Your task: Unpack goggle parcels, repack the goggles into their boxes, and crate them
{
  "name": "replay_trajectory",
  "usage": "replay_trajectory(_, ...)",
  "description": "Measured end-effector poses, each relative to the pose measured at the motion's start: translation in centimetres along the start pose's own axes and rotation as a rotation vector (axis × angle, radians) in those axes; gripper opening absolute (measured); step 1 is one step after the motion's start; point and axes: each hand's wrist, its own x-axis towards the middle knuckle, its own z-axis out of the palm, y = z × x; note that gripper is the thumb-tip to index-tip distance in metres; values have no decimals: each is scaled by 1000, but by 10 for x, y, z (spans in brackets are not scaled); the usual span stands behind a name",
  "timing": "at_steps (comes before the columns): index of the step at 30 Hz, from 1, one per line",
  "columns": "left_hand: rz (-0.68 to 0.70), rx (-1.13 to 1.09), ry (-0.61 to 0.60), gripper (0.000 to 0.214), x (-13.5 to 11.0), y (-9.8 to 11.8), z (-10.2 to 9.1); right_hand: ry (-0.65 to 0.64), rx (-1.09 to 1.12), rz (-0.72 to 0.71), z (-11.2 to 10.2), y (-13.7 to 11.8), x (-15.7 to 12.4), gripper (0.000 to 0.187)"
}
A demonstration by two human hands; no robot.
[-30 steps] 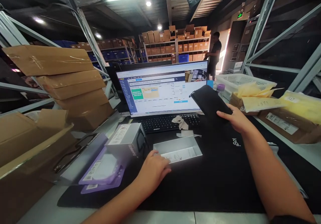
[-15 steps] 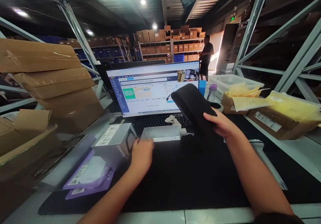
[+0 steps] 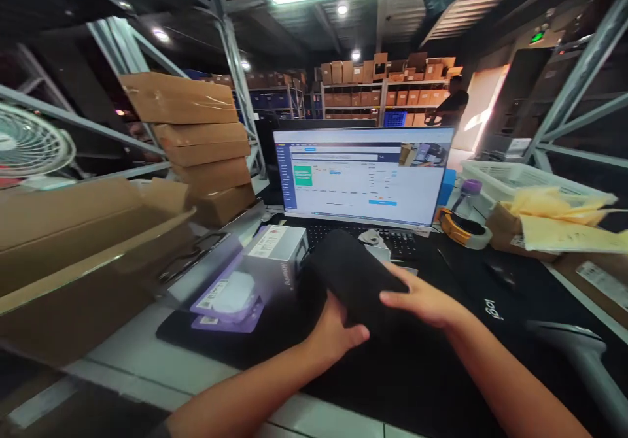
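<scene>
A black, elongated case is held up over the dark desk mat, between both my hands. My right hand grips its right side, thumb on top. My left hand is at its lower left edge, the fingers partly hidden under it and the thumb pointing right. Left of the case stands a grey printed box with a white label. Beside that lie purple flat packs with white labels. The open pale box behind the case is mostly covered by it.
A monitor and keyboard stand behind. To the right are a barcode scanner, a mouse, a tape dispenser and yellow envelopes. Cartons and a large open carton are on the left. A person stands far back.
The black case has come down and left in my right hand. My left hand has left the boxes and moved to the case. The view has turned left.
</scene>
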Motion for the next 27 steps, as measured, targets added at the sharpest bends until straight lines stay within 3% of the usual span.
replay_trajectory(3, -49, -72, 128, 99, -12, 3, 1, -168, -278, -46, 12, 5, -3, 87)
replay_trajectory(5, 2, -102, 121, 98, -18, 0, -2, -223, -382, 12, 7, 4, -8, 90)
replay_trajectory(8, 12, -83, 69, 97, -19, -2, -11, -241, -481, 50, -6, -6, -16, 72)
replay_trajectory(9, -5, -16, 70, 99, -18, -2, -14, -193, -525, 38, -10, -11, -18, 63)
replay_trajectory(11, -24, 189, 54, 105, -14, 1, -21, 20, -614, -20, -14, -20, -21, 48)
replay_trajectory(13, 17, 402, -37, 112, -11, 5, -26, 229, -658, -132, -13, -28, -23, 47)
replay_trajectory(14, 54, 498, -106, 116, -11, 6, -28, 261, -663, -195, -11, -31, -24, 50)
replay_trajectory(16, 154, 660, -223, 125, -12, 7, -27, 155, -691, -273, -5, -36, -26, 48)
replay_trajectory(19, 240, 789, -286, 130, -17, 6, -23, -61, -780, -233, 1, -39, -28, 29)
replay_trajectory(23, 163, 777, -229, 133, -20, 8, -21, -83, -789, -243, -4, -42, -31, 33)
replay_trajectory(25, 115, 723, -230, 133, -19, 11, -23, -96, -797, -298, -7, -45, -33, 46)
replay_trajectory(27, 74, 640, -267, 130, -18, 14, -24, -65, -810, -382, -6, -47, -34, 41)
